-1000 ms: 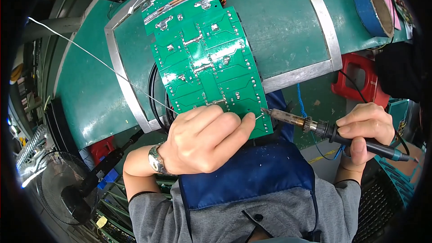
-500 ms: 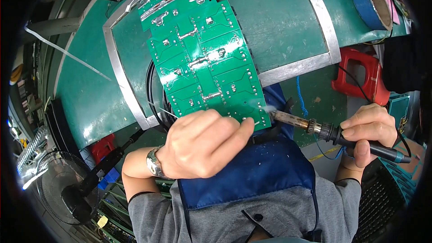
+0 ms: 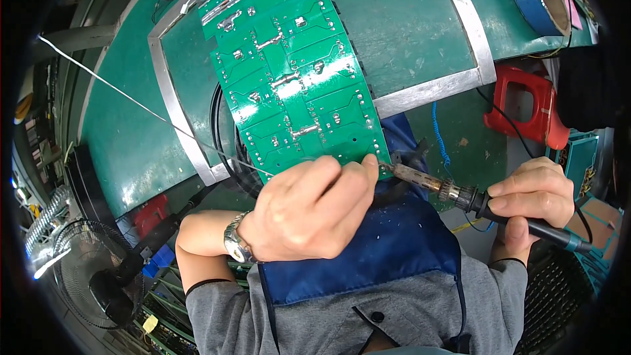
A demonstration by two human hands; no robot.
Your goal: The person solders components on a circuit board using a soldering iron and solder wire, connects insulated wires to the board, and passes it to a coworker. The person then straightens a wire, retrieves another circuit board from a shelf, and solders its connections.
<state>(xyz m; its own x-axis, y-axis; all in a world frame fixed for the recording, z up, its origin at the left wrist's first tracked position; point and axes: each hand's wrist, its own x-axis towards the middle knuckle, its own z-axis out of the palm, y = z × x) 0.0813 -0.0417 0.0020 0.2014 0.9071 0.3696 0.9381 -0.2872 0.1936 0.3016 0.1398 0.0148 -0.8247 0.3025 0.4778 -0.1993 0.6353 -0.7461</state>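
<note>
Head view: the green board [image 3: 332,100] lies toward 11 o'clock of centre, over the table [image 3: 420,26] edge; at its 6 o'clock end the left hand [image 3: 319,209] is curled around the wire [image 3: 118,87], which runs off toward 10 o'clock; the right hand [image 3: 534,198], just past 3 o'clock, grips the iron [image 3: 453,192] by its handle; the tip meets the board's lower corner, between 4 and 5 o'clock, though I cannot tell whether they touch; the blue roll [image 3: 526,1] stands toward 2 o'clock.
</note>
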